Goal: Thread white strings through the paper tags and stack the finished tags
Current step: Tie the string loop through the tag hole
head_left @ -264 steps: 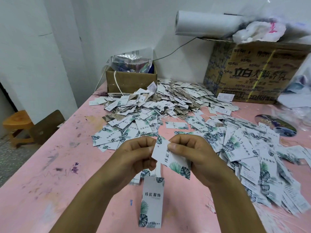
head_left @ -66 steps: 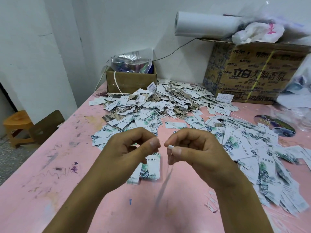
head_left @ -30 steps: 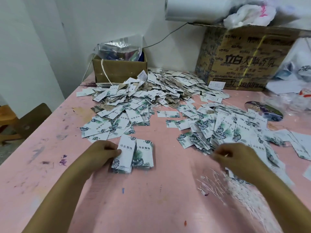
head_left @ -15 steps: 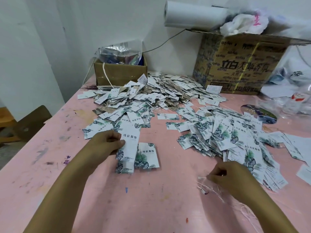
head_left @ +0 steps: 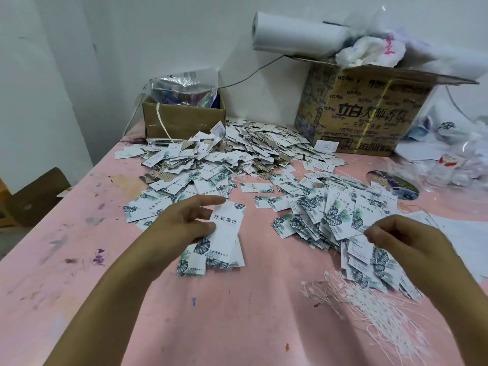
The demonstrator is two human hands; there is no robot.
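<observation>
Left hand [head_left: 182, 225] pinches a tag [head_left: 227, 229] over the centre stack [head_left: 211, 264]; right hand [head_left: 404, 243], at 3 o'clock, curls, contents unclear. Dropped askew, the tag could skew it.

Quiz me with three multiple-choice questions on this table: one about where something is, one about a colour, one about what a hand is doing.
1. Where does the white paper roll lie?
A. On the large printed carton
B. On the floor
C. In a drawer

2. What colour is the table?
A. Green
B. Pink
C. Black

3. What is the left hand doing?
A. Lying flat and empty
B. Holding a paper tag
C. Gripping scissors

Answers:
1 A: the roll rests on the carton's top.
2 B: its bare surface is pink.
3 B: thumb and fingers hold the tag over the small stack.
</observation>
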